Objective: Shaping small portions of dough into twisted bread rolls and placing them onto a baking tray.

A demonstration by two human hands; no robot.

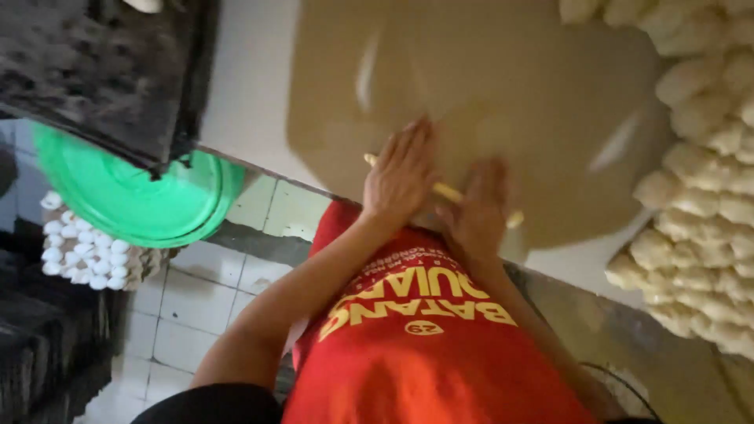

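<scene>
A wide, thin sheet of tan dough [487,86] lies spread on a white counter [251,86]. Across its near edge lies a thin, pale yellow rolling pin [448,191]. My left hand [400,177] presses palm-down on the left part of the pin, fingers stretched forward. My right hand [479,208] lies flat on the pin's right part, close beside the left hand. Both hands cover the pin's middle; only its ends and a short piece between them show. The picture is blurred by motion.
Several pale dough balls [707,157] are heaped along the right side of the counter. A green plastic basin [133,196] sits at the left under a dark slab [94,71], above a tray of white eggs [82,251]. White floor tiles [188,314] lie below.
</scene>
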